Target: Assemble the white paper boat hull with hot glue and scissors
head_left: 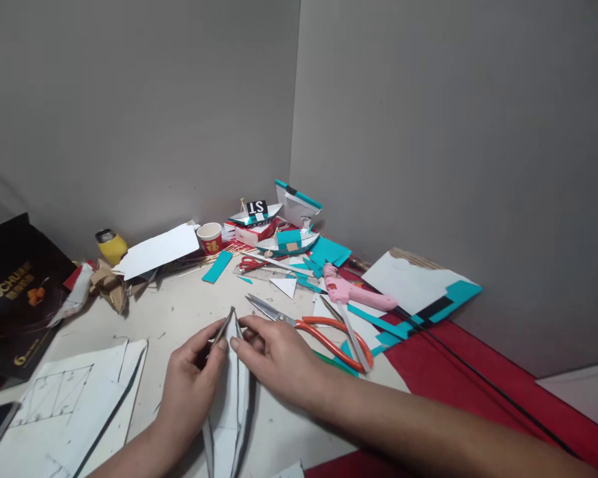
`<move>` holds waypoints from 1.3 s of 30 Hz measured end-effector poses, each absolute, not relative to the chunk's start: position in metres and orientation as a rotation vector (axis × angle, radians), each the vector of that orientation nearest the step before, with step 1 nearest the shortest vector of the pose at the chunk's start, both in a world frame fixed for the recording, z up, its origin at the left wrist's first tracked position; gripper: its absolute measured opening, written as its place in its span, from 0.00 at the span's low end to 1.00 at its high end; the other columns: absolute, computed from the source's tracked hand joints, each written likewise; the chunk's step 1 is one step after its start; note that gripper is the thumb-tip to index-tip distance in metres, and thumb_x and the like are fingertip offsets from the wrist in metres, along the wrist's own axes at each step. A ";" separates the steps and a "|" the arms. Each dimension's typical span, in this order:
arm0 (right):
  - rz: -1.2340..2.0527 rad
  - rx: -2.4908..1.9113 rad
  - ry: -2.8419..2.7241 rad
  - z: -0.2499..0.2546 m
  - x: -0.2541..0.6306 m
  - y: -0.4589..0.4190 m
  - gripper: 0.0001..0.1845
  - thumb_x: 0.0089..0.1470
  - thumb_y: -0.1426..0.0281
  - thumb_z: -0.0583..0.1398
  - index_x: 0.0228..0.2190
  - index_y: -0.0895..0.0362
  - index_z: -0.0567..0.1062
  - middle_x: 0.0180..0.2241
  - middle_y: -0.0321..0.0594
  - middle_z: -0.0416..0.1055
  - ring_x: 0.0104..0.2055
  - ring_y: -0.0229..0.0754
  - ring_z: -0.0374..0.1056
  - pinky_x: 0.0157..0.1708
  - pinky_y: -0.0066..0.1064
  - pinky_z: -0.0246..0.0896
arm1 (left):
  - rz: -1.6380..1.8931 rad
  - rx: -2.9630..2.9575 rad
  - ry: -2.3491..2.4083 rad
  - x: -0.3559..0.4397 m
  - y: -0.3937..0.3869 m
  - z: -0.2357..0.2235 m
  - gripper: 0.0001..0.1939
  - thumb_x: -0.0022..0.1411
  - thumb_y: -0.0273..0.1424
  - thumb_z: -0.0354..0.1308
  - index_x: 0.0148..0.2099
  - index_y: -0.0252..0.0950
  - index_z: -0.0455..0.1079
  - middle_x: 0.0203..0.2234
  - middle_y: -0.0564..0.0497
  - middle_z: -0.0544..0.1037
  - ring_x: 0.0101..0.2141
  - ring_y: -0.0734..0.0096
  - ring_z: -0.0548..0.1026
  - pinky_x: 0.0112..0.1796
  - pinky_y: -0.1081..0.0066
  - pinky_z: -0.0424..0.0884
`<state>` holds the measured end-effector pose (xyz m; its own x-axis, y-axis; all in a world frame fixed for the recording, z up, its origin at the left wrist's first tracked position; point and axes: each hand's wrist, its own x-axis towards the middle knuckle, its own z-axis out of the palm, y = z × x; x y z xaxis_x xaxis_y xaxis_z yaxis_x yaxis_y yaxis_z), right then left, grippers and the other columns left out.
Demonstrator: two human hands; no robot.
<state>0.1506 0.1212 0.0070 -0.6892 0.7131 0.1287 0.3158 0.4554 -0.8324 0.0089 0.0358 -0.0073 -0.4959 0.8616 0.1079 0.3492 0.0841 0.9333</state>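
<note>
A boat-shaped paper piece (232, 398), white and stiff-looking with dark-lined edges, stands nearly upright along the line of sight at the bottom middle of the table (174, 325), its narrow point toward 12 o'clock. Both hands grip it near that point: the left hand (195, 372) pinches one side between thumb and fingers, and the right hand (279, 355) pinches the other side likewise. Taking the piece as the clock's centre, steel-bladed scissors (301, 324) with smooth orange loop handles lie between 1 and 2, just beyond the right hand; farther along that direction rests a rounded pink plastic glue gun (346, 292). Near 1 o'clock sit two small pointed model boats, a teal-and-white one (289, 242) and one with a black lettered patch (256, 211). A flat teal rectangle (218, 267) and a round red-and-white cup (210, 242) are close to 12. Toward 11 lies a thin white sheet (162, 251); crumpled brown paper (110, 285) is at 10. A flat sheet with ruled lines (54, 395) is at 9, and smooth red material (428, 372) spreads at 3. At 2, torn board (403, 282) shows a ridged brown edge.
</note>
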 end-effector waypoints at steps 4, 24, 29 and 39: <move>1.138 -0.840 -2.165 0.008 0.149 0.121 0.09 0.55 0.68 0.54 0.24 0.56 0.67 0.20 0.30 0.60 0.23 0.33 0.56 0.24 0.26 0.47 | 1.408 1.257 1.913 0.010 0.035 -0.009 0.14 0.56 0.31 0.62 0.46 0.43 0.77 0.42 0.52 0.81 0.44 0.63 0.76 0.48 0.67 0.69; 0.986 -0.861 -2.243 0.007 0.149 0.122 0.10 0.51 0.74 0.57 0.20 0.57 0.63 0.19 0.30 0.58 0.22 0.33 0.54 0.24 0.26 0.43 | 1.420 1.253 1.896 0.025 0.030 0.002 0.12 0.53 0.25 0.62 0.41 0.41 0.79 0.37 0.51 0.82 0.39 0.63 0.77 0.47 0.66 0.70; 1.025 -0.877 -2.235 0.008 0.148 0.121 0.10 0.49 0.74 0.56 0.19 0.57 0.63 0.18 0.30 0.58 0.22 0.33 0.54 0.24 0.26 0.44 | 1.470 1.182 1.829 0.027 0.030 0.001 0.13 0.51 0.24 0.63 0.39 0.41 0.80 0.36 0.50 0.82 0.38 0.61 0.77 0.47 0.64 0.69; 1.000 -0.916 -2.304 0.017 0.154 0.120 0.08 0.52 0.70 0.56 0.22 0.57 0.67 0.19 0.33 0.64 0.23 0.35 0.58 0.24 0.26 0.46 | 1.470 1.280 1.856 0.020 0.034 0.000 0.13 0.56 0.28 0.60 0.44 0.41 0.78 0.40 0.51 0.81 0.42 0.61 0.76 0.46 0.68 0.68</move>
